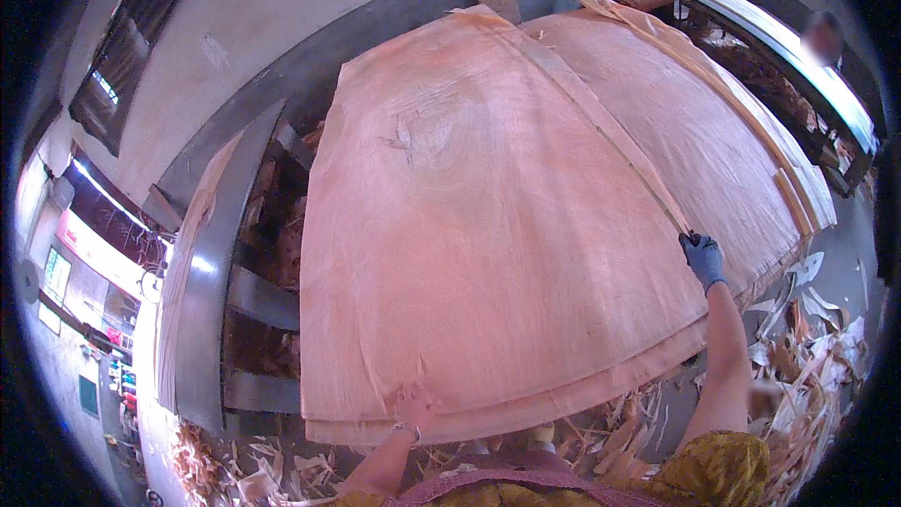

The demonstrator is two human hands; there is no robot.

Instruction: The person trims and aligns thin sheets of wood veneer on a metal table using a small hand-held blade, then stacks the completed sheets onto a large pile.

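Note:
A large pinkish sheet of wood veneer (526, 253) lies spread in front of me, on top of at least one more sheet whose edge shows along the near side. My left hand (416, 406), bare, rests on its near edge with the fingers spread. In a blue-grey glove, my right hand (703, 261) is closed around the near end of a long thin stick (627, 161). The stick runs away from me along the sheet's right side toward the far edge. What is under my right palm is hidden.
Another veneer stack (676, 103) lies to the right, with narrow wood strips (741, 113) along it. At left stands a grey metal frame (208, 272) with crossbars. Veneer scraps (807, 385) litter the floor. A person (822, 39) is at the far right, near a long pale-topped bench (779, 52).

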